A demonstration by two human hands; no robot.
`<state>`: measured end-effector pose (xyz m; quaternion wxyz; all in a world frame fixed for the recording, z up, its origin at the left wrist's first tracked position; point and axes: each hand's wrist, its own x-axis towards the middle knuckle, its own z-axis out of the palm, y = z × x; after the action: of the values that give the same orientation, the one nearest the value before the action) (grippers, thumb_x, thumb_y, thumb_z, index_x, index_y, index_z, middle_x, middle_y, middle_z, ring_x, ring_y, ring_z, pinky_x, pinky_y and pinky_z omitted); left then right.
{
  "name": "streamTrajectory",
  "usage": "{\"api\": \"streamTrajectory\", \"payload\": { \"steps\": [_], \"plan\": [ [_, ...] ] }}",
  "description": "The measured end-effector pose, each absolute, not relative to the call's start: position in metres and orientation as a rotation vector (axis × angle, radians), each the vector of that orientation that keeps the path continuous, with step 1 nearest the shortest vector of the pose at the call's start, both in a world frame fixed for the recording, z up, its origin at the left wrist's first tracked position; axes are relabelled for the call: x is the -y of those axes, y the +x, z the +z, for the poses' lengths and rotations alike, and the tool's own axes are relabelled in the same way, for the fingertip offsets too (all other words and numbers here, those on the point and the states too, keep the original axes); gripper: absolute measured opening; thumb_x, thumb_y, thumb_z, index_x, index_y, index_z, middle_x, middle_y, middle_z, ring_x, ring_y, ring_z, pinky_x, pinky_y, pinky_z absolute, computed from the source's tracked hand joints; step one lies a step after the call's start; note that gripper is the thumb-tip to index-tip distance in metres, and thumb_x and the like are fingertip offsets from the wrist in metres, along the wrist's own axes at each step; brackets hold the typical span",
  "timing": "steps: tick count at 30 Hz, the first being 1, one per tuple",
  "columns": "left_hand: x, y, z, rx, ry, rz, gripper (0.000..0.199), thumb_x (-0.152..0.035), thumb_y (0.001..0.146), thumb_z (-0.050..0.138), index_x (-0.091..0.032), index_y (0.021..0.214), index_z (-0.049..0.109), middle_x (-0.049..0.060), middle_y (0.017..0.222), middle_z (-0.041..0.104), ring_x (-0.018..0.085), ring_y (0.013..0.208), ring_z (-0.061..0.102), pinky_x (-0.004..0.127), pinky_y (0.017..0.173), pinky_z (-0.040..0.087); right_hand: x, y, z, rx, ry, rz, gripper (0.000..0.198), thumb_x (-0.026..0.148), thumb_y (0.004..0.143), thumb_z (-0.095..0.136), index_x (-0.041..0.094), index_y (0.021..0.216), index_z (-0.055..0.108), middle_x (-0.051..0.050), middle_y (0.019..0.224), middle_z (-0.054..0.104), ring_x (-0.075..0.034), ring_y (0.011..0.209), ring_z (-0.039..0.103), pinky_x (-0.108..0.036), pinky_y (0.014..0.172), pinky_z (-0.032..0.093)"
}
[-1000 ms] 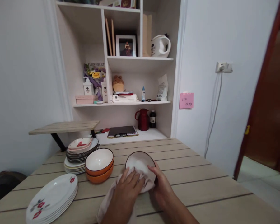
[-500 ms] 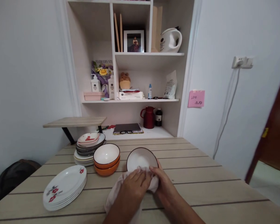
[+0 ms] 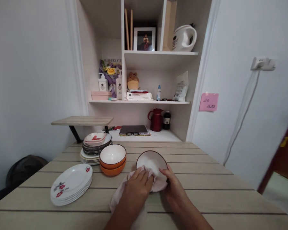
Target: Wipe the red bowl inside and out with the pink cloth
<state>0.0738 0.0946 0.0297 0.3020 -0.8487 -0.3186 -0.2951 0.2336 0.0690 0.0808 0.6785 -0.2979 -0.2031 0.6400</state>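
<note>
A white bowl with a dark rim (image 3: 151, 161) is tilted up toward me over the wooden table (image 3: 206, 185). My right hand (image 3: 174, 190) grips its near right edge. My left hand (image 3: 138, 188) presses a pale pink cloth (image 3: 120, 199) against the bowl's near rim; the cloth hangs down to the table under my wrist. Just left of the bowl stand two stacked orange bowls with white insides (image 3: 112, 159).
A stack of white plates with red flowers (image 3: 70, 185) lies front left. A taller pile of mixed plates (image 3: 93, 148) sits behind it. Shelves at the back hold a red jug (image 3: 156, 119), bottles, a photo frame and a white kettle (image 3: 183, 38).
The view has shifted so everything slides right in the picture. Both hands stay on the bowl, and my left hand with the cloth has moved slightly along its near rim.
</note>
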Motion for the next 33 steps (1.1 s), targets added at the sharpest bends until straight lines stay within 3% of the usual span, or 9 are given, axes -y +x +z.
{"api": "streamTrajectory", "payload": {
  "steps": [4,10,18,20,25,28,33],
  "plan": [
    [-0.093,0.074,0.031,0.819,-2.216,-0.834,0.026,-0.020,0.108,0.051,-0.016,0.125,0.069,0.009,0.124,0.076,0.024,0.121,0.070,0.041,0.111,0.050,-0.068,0.231,0.080,0.505,-0.643,1.438,0.084,0.023,0.062,0.090,0.028,0.140,0.059,0.000,0.096,0.084,-0.024,0.084,0.075,-0.032,0.077,0.057],
    [-0.083,0.070,0.046,0.691,-2.356,-0.816,0.033,-0.020,0.110,0.047,-0.023,0.141,0.059,0.005,0.128,0.074,0.017,0.121,0.068,0.036,0.110,0.050,-0.067,0.226,0.080,0.428,-0.687,1.441,0.098,0.027,0.056,0.094,0.025,0.145,0.053,0.001,0.080,0.082,-0.024,0.074,0.074,-0.031,0.070,0.057],
    [-0.081,0.066,0.051,0.737,-2.494,-0.804,0.051,-0.014,0.107,0.051,-0.032,0.155,0.047,0.003,0.140,0.068,0.018,0.124,0.062,0.039,0.112,0.048,-0.067,0.227,0.082,0.454,-0.653,1.405,0.076,0.030,0.062,0.089,0.028,0.134,0.064,0.002,0.084,0.081,-0.024,0.079,0.074,-0.032,0.071,0.056],
    [-0.087,0.066,0.048,0.731,-2.480,-0.804,0.047,-0.017,0.107,0.053,-0.034,0.150,0.053,0.001,0.134,0.071,0.019,0.124,0.063,0.042,0.114,0.047,-0.068,0.230,0.082,0.474,-0.662,1.388,0.072,0.029,0.065,0.087,0.029,0.134,0.065,0.002,0.088,0.082,-0.023,0.078,0.074,-0.032,0.071,0.055],
    [-0.097,0.068,0.037,0.906,-2.247,-0.880,0.022,-0.022,0.106,0.057,-0.032,0.119,0.073,0.002,0.128,0.073,0.024,0.127,0.062,0.061,0.122,0.031,-0.069,0.234,0.083,0.466,-0.688,1.380,0.068,0.031,0.070,0.085,0.032,0.134,0.062,0.003,0.092,0.082,-0.022,0.075,0.072,-0.030,0.064,0.052],
    [-0.093,0.068,0.037,0.932,-2.247,-0.891,0.019,-0.029,0.103,0.065,-0.027,0.121,0.071,0.004,0.129,0.072,0.026,0.127,0.062,0.057,0.121,0.036,-0.069,0.233,0.083,0.420,-0.695,1.394,0.074,0.031,0.067,0.088,0.032,0.135,0.059,0.003,0.087,0.082,-0.023,0.073,0.072,-0.030,0.061,0.052],
    [-0.081,0.069,0.048,0.931,-2.428,-0.800,0.083,-0.069,0.082,0.077,-0.021,0.146,0.055,0.012,0.136,0.069,0.034,0.128,0.062,0.059,0.113,0.047,-0.064,0.226,0.085,0.368,-0.673,1.422,0.087,0.031,0.065,0.091,0.032,0.142,0.052,0.001,0.090,0.084,-0.026,0.082,0.076,-0.035,0.073,0.058]
  ]
}}
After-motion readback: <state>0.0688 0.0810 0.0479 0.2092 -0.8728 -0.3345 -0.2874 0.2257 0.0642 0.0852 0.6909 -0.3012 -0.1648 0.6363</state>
